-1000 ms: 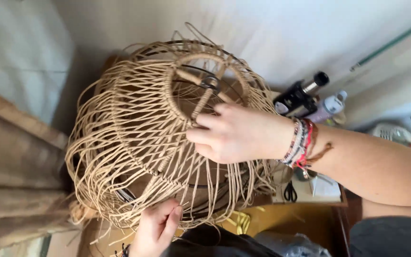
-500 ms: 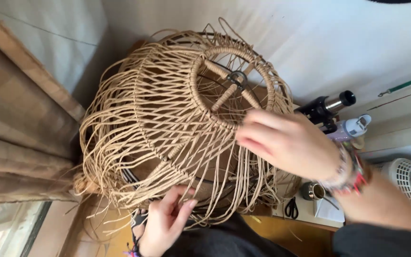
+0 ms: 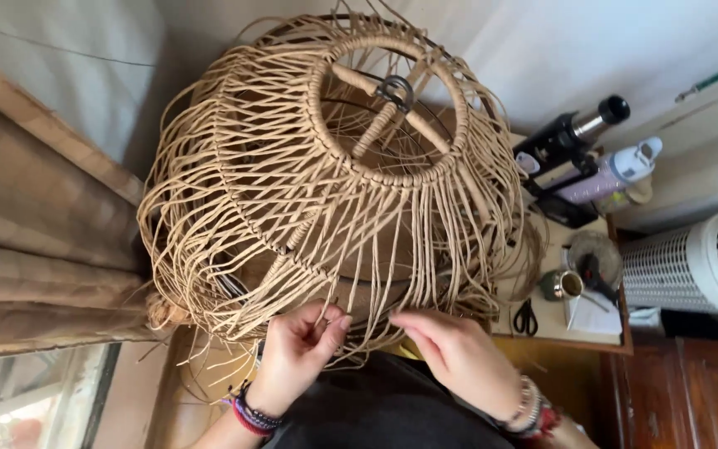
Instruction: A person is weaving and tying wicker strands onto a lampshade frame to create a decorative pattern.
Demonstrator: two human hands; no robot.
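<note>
Woven from pale tan cord, the big lampshade frame (image 3: 334,175) fills the middle of the view and rises directly above both hands. Its lower rim, where many loose cord ends (image 3: 425,274) hang down, lies just over the fingers, so the hands have very little free room upward. More room is below the hands, toward the dark clothing of the person.

To the far side of the left hand (image 3: 297,353) a beige curtain (image 3: 35,249) hangs close to the frame, and a window (image 3: 27,399) shows below it. Beyond the right hand (image 3: 459,357) stands a wooden counter (image 3: 600,341) with small things on it: a white perforated cylinder (image 3: 700,262), a black bottle (image 3: 567,137), a pale purple bottle (image 3: 612,175), a small metal cup (image 3: 563,285) and scissors (image 3: 525,318). These stand well apart from the hands.

The frame has a round opening on top with a metal ring (image 3: 396,87) at the crossing of wrapped spokes. The weave is open, with diamond knots higher up.

The left grip pinches a few cord ends between the fingertips. The right grip is half curled with fingers among the hanging cords; whether it grasps any I cannot tell. Both wrists wear bracelets.
</note>
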